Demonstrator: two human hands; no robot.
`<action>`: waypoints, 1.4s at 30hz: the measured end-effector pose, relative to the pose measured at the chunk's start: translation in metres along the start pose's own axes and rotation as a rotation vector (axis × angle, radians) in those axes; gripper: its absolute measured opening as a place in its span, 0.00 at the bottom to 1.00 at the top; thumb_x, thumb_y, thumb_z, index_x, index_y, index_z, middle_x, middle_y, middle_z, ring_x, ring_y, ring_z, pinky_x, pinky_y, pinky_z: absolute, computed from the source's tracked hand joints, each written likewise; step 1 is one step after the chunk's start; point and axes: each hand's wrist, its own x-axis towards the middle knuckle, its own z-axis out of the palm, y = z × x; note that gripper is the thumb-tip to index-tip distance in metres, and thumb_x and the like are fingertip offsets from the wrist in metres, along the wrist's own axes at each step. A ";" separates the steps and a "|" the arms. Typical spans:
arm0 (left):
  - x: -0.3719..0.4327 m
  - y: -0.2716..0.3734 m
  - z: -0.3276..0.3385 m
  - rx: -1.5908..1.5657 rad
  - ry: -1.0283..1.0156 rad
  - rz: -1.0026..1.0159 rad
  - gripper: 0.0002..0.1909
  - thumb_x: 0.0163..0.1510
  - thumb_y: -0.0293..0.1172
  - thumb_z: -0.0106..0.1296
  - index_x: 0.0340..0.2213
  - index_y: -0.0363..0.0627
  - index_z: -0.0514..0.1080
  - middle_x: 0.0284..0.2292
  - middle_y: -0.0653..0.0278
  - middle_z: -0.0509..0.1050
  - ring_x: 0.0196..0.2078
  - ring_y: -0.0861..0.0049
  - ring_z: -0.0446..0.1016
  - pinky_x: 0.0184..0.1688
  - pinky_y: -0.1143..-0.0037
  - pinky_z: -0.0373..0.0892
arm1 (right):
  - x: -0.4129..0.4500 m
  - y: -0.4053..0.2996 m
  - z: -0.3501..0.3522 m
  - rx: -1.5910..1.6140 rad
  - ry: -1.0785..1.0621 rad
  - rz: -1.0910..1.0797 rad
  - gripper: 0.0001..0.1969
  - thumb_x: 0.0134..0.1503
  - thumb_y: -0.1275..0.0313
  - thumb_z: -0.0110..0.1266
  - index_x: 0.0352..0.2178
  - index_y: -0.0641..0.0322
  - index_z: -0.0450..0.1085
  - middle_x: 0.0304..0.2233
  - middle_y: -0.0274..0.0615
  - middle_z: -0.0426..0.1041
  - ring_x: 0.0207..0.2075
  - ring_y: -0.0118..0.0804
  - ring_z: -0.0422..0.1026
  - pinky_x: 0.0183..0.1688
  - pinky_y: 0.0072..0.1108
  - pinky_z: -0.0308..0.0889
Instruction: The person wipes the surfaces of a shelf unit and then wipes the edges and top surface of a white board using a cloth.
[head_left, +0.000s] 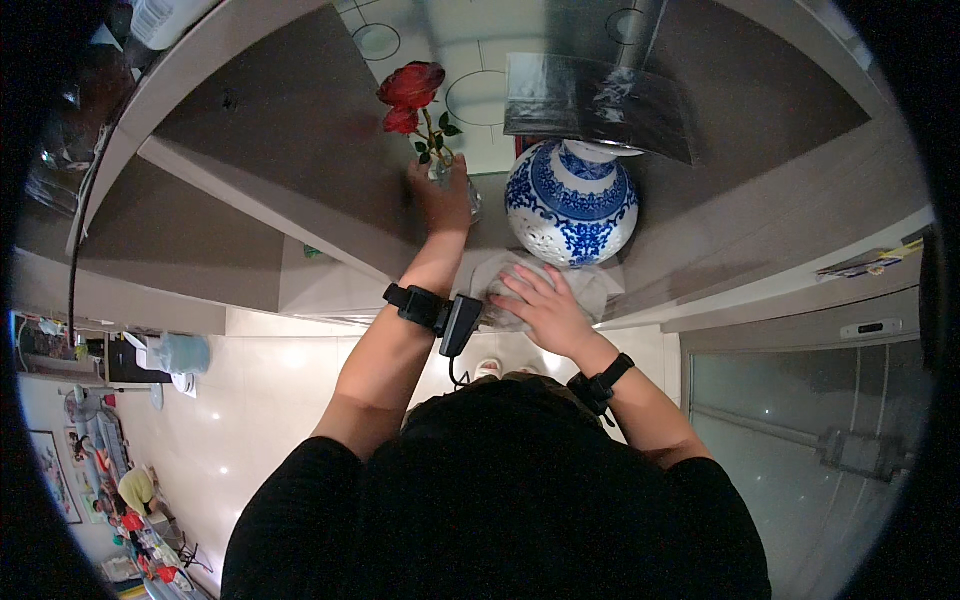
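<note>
My left hand (442, 193) is wrapped around a small clear glass vase (475, 204), most of it hidden behind my fingers. Two artificial-looking red roses (411, 86) with green leaves rise from it. My right hand (551, 311) lies flat, fingers spread, on a pale grey cloth (495, 270) at the front edge of the shelf (637, 277). Just beyond those fingertips, a round blue-and-white porcelain vase (571, 206) stands on the shelf. A dark, glossy flat sheet (596, 101) is behind and above its neck.
Grey panels (262, 157) enclose the niche on both sides, and a patterned back panel (480, 97) closes it. A black cable (75, 262) hangs at the left. Lower right is a glass-panelled door (787, 420). A person (137, 491) is far off at lower left, near cluttered furniture.
</note>
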 end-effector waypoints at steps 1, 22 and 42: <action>-0.001 0.002 0.002 -0.019 0.071 -0.003 0.38 0.47 0.41 0.56 0.52 0.34 0.51 0.47 0.44 0.61 0.50 0.57 0.61 0.52 0.66 0.57 | 0.000 0.000 0.001 -0.005 0.000 0.000 0.33 0.36 0.72 0.58 0.49 0.41 0.62 0.57 0.34 0.55 0.60 0.37 0.49 0.59 0.40 0.41; 0.002 0.012 0.004 -0.092 0.117 0.142 0.21 0.53 0.30 0.50 0.47 0.35 0.65 0.46 0.52 0.69 0.49 0.66 0.67 0.51 0.73 0.60 | 0.003 -0.005 -0.002 0.000 0.053 0.002 0.25 0.46 0.75 0.47 0.47 0.39 0.65 0.54 0.34 0.59 0.58 0.36 0.53 0.57 0.40 0.45; 0.005 0.060 -0.005 -0.766 0.037 -0.347 0.18 0.51 0.30 0.53 0.44 0.34 0.69 0.40 0.63 0.72 0.42 0.77 0.68 0.45 0.77 0.61 | 0.002 -0.003 0.000 -0.041 0.024 0.004 0.26 0.46 0.72 0.48 0.49 0.38 0.63 0.54 0.33 0.58 0.59 0.35 0.52 0.58 0.40 0.43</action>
